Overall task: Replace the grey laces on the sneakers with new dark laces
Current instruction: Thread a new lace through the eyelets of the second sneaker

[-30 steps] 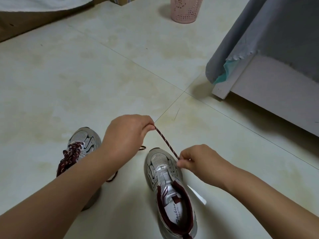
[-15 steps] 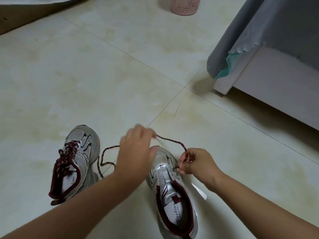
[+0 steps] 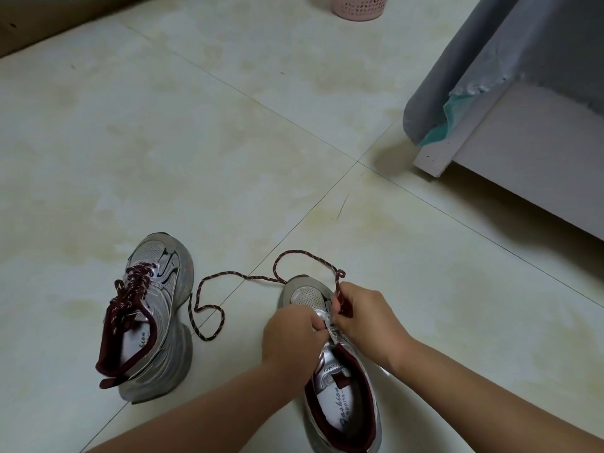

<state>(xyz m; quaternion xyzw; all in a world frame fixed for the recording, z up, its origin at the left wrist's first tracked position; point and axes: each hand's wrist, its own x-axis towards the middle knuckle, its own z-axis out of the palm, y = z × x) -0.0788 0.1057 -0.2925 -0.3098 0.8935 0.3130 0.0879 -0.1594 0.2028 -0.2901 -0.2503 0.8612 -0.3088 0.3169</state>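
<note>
While both hands work over the lower eyelets of the right sneaker [image 3: 340,380], the left hand [image 3: 292,338] has its fingers curled in against the shoe's silver tongue area, pinching at the eyelet row; just what it grips there is hidden by the fingers. The right hand [image 3: 366,322] pinches the dark lace [image 3: 307,255] between thumb and fingers just beside the shoe's toe box, with a short length of the lace running down into the grip. From that hand the lace rises in a small curl, arches over the toe of the right sneaker, then trails left across the floor [image 3: 163,142] in loose bends and ends in a loop lying between the two shoes. The right sneaker stands upright on the tiles, toe pointing away, its maroon-lined opening facing the camera. The left sneaker [image 3: 150,318] stands well apart to the left, already threaded with a dark lace through its eyelets, its tongue pushed up. At the upper right a grey sheet [image 3: 490,60] hangs over the corner of a white bed frame [image 3: 523,152], and a pink perforated basket [image 3: 359,6] sits at the top edge of the view.
</note>
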